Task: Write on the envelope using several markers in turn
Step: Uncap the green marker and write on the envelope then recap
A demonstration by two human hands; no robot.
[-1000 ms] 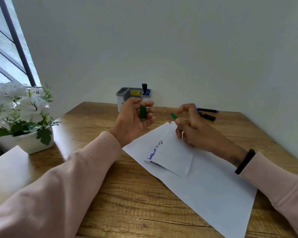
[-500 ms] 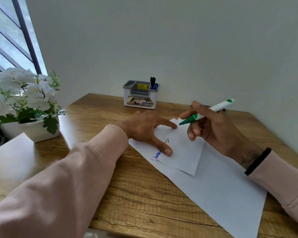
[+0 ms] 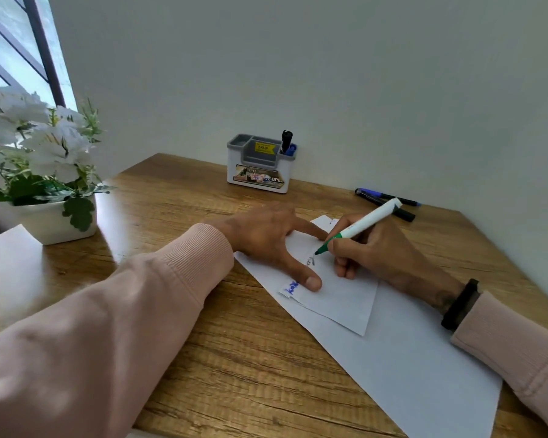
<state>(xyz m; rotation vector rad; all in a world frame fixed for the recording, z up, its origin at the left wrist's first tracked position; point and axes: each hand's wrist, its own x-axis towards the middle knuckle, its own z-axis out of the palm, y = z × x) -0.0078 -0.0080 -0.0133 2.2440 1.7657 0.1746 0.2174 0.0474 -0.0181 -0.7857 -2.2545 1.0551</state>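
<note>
Envelope (image 3: 336, 292), one green marker (image 3: 361, 223) in right hand (image 3: 370, 251), two markers (image 3: 389, 200) aside

right hand (image 3: 377, 248) lowered | green marker (image 3: 358, 227) tip now at envelope (image 3: 339, 295)

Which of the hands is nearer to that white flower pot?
Left. The left hand rests on the envelope, on the flower pot's side; the right hand, holding the green marker, is farther away.
</note>
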